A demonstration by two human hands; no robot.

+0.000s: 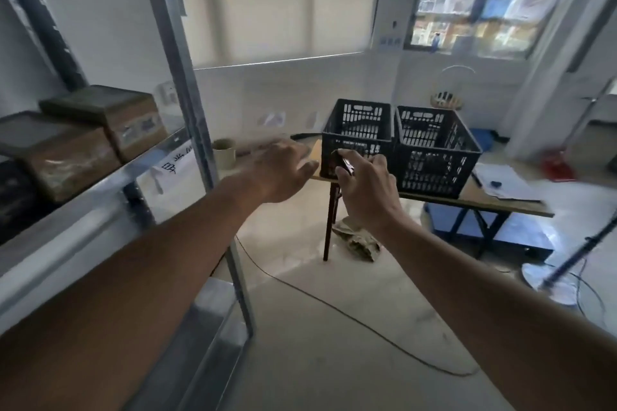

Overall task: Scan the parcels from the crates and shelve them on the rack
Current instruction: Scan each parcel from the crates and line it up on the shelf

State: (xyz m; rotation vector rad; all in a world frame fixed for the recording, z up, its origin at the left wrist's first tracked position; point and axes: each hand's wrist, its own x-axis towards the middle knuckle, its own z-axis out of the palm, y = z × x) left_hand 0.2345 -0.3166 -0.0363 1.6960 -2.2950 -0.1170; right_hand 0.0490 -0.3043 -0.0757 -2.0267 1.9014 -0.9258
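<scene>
Two black plastic crates (357, 137) (434, 150) stand side by side on a wooden table (480, 202) ahead. What lies inside them is hard to make out. My right hand (367, 190) grips a small dark scanner (344, 160) in front of the left crate. My left hand (280, 170) reaches forward with fingers spread and holds nothing. On the left, a metal rack (110, 177) carries brown taped parcels (70, 157) (130, 123) on its shelf.
A cup (224, 153) sits on the table's left end and papers (500, 178) lie on its right end. A cable (334, 304) runs across the floor. A stand with a round base (551, 280) is at the right. A crumpled cloth (359, 238) lies under the table.
</scene>
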